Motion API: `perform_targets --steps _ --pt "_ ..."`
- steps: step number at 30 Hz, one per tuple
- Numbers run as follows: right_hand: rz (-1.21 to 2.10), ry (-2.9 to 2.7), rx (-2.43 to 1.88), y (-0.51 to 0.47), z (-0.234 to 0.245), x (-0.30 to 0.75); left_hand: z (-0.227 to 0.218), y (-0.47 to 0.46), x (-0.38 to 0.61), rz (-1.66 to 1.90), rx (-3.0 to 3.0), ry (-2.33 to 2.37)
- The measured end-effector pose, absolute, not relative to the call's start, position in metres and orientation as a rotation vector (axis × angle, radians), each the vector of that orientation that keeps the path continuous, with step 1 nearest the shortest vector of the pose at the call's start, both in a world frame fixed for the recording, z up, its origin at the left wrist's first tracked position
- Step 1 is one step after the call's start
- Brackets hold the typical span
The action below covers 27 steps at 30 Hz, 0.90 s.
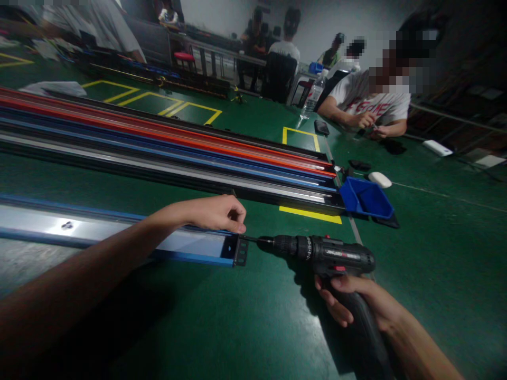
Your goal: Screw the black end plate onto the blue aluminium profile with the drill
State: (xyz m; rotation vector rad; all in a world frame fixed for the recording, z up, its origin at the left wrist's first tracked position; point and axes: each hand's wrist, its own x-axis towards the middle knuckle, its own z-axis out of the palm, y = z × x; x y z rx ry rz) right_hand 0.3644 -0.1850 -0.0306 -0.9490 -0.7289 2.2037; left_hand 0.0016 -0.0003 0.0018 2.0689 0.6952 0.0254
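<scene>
My right hand (356, 301) is wrapped round the grip of a black cordless drill (343, 256), which points left. Its long bit (257, 240) reaches the dark end plate (241, 250) of a blue-edged metal profile (174, 248). The plate has several holes and closes the profile's right end. My left hand (217, 211) lies over the far edge of that profile, its fingers curled closed at the plate's upper corner, just beside the bit's tip. What those fingertips pinch, if anything, is hidden.
Several long profiles, among them a red one (237, 134), lie side by side beyond my hands. At their right end stands a blue bin (366, 198). A bottle (312, 97) and a white mouse-like object (379, 180) are farther back. A co-worker (372, 100) sits across the green table (222, 316).
</scene>
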Motion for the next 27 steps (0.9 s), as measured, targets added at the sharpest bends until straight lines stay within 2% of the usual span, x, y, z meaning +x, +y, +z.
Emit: perform_targets --steps 27 --pt "2.180 -0.686 -0.989 -0.1868 -0.0257 0.3618 0.0054 -0.0016 0.0038 0.002 2.075 0.711"
